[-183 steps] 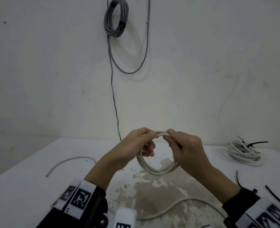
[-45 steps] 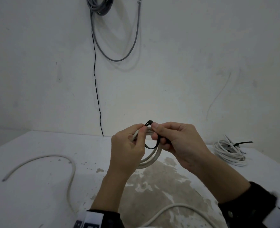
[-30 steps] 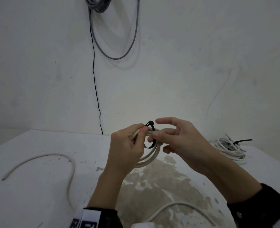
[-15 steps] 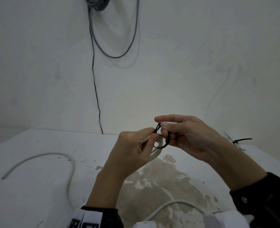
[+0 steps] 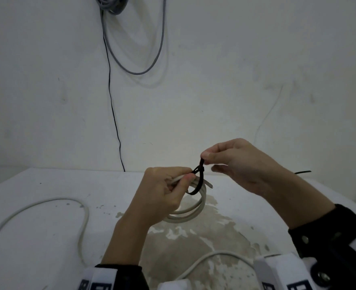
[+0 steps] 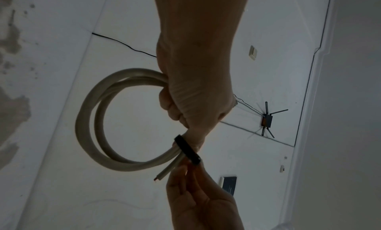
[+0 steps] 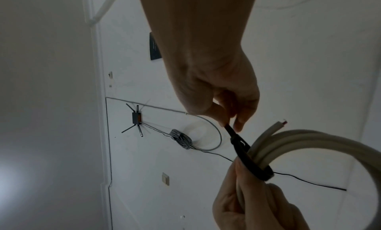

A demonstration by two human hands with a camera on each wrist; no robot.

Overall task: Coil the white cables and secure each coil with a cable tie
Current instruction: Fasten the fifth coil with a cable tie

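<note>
My left hand (image 5: 168, 187) grips a small white cable coil (image 5: 190, 214) above the table, fingers curled round its top strands. A black cable tie (image 5: 198, 181) loops around the coil's strands beside the left fingertips. My right hand (image 5: 206, 159) pinches the tie's free tail between thumb and forefinger, up and to the right of the loop. In the left wrist view the coil (image 6: 90, 119) hangs as a ring with the tie (image 6: 187, 149) across its loose ends. In the right wrist view the tie (image 7: 247, 157) wraps the coil (image 7: 309, 140).
A loose white cable (image 5: 47, 206) curves on the white table (image 5: 36, 248) at left. Another white cable (image 5: 210, 258) runs near the front edge. A black tie tail (image 5: 302, 172) pokes out behind my right wrist. Grey cable (image 5: 135, 65) hangs on the wall.
My right hand has pulled the tie's tail up and right, and the loop has narrowed around the strands. The coil has dropped slightly, showing more below my left hand.
</note>
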